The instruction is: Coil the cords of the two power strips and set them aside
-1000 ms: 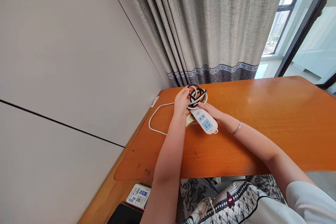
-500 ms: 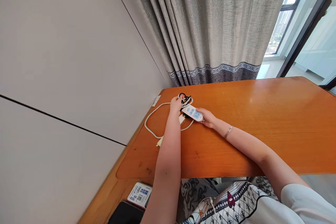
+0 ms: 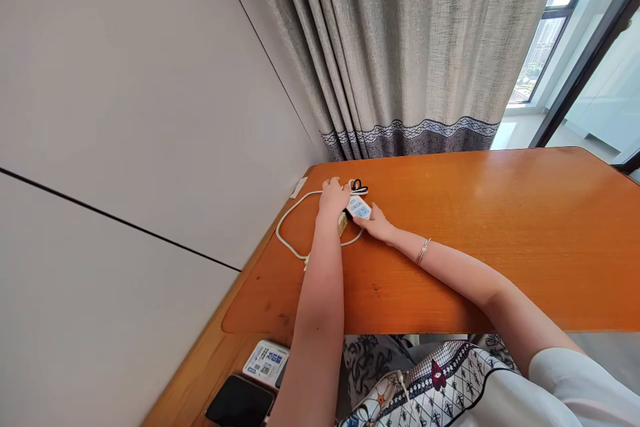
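My right hand (image 3: 379, 223) grips the near end of a white power strip (image 3: 359, 207) with blue socket faces, tilted above the table. At its far left end is my left hand (image 3: 335, 197), fingers curled over the white cord (image 3: 281, 225); the fingertips are partly hidden. Just beyond the strip lies a small bundle of black cable (image 3: 357, 185) with white cable beside it. A cream block-shaped piece (image 3: 342, 223) shows beside my left wrist. Another cream piece (image 3: 307, 263), perhaps a plug, is mostly covered by my left forearm.
The orange wooden table (image 3: 475, 233) meets a pale wall panel (image 3: 150, 113) on the left and a grey curtain (image 3: 400, 47) behind. A small white item (image 3: 299, 187) lies at the far left edge. A black phone (image 3: 240, 401) and a white box (image 3: 266, 361) sit lower left.
The power strip and my right hand have shifted left, and the strip is tilted more steeply. My left hand has come off the black cable bundle and lies lower over the cord.
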Available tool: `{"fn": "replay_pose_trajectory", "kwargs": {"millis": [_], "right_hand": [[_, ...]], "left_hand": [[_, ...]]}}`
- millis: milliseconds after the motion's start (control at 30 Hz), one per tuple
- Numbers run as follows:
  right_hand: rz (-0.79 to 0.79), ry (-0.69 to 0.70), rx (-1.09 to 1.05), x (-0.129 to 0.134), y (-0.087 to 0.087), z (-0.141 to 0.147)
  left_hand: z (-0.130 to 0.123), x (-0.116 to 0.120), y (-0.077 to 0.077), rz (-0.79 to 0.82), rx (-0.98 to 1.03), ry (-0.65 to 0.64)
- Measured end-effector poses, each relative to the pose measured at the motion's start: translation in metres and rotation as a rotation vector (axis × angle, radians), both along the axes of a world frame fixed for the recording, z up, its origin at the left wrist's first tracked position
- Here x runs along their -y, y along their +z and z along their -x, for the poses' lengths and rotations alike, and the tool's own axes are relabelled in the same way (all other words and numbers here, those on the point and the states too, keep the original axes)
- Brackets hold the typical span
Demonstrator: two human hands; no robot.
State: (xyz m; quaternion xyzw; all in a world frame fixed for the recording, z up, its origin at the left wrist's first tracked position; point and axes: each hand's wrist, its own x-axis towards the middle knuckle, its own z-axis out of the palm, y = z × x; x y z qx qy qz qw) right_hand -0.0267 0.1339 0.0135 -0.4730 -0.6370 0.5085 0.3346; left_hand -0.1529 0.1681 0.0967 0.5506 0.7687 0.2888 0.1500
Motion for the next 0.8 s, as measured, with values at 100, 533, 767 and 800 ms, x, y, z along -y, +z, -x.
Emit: {"fn": "replay_pose_trajectory", "kwargs": {"millis": [100, 533, 767, 800], "right_hand": [[0.015, 0.095, 0.138, 0.009, 0.012, 0.005], [-0.329, 0.527, 0.396, 0.068, 0.023, -0.073], [-0.408, 0.527, 0.362, 0.104, 0.034, -0.145], [-0.414, 0.492, 0.350, 0.104, 0.033, -0.154]], "left_hand": [[-0.006, 0.006, 0.007, 0.036, -0.094, -0.048], [-0.056, 0.031, 0.014, 0.148, -0.484, -0.675], [-0.080, 0.030, -0.003, 0.442, -0.544, -0.693], [-0.079, 0.029, -0.003, 0.449, -0.562, -0.656]]}}
